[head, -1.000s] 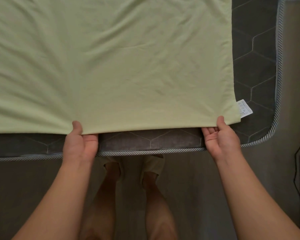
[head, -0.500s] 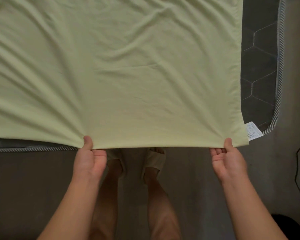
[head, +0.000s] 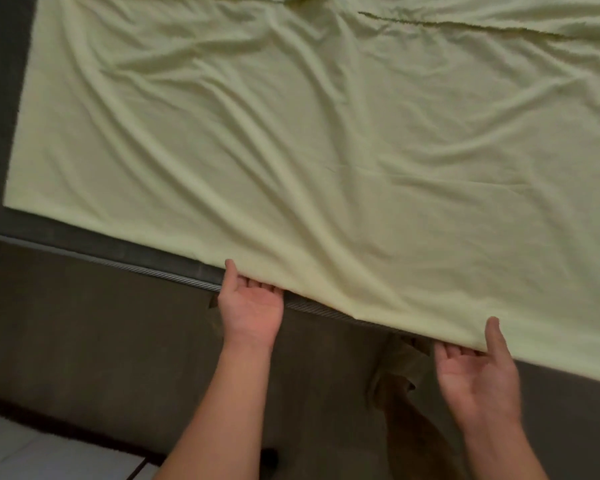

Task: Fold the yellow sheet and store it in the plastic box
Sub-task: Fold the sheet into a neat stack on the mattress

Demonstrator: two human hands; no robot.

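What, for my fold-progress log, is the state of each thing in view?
yellow sheet: spread over the mattress, wrinkled, near edge lifted.
left hand: palm up, pinches the sheet's near edge, thumb on top.
right hand: palm up, pinches the same edge, thumb on top.
mattress: mostly covered, bare along its left and near sides.

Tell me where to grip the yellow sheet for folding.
Grip the yellow sheet by its near edge, from the near side, thumbs on top, fingers beneath. That edge overhangs the mattress, leaving room underneath; left hand and right hand pinch it so.
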